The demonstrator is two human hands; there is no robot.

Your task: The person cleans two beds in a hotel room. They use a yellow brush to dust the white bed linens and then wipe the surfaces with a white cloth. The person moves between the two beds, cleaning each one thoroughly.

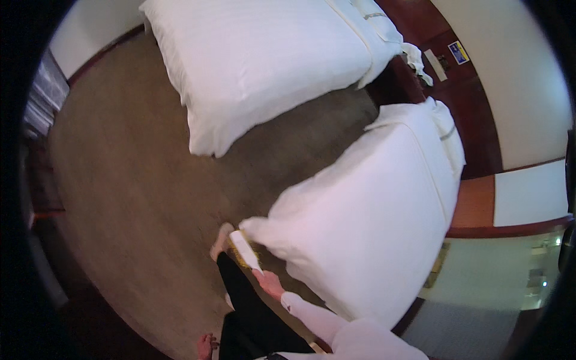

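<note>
My right hand (271, 284) grips the handle of a white-backed brush (245, 249) with yellow bristles. The brush is beside my shoe (221, 240) and close to the hanging corner of white bedding on the nearer bed (369, 211). Low in the view, my left hand (206, 346) hangs beside my dark trouser leg, its fingers loosely bent and nothing visible in them. Its wrist is cut off by the lower rim.
A second white-covered bed (270, 49) stands beyond a strip of brown carpet (135, 180). Between the bed heads is a dark wooden nightstand (396, 83) with a white cloth (418, 63) near it. Grey curtains (47, 92) hang at the left.
</note>
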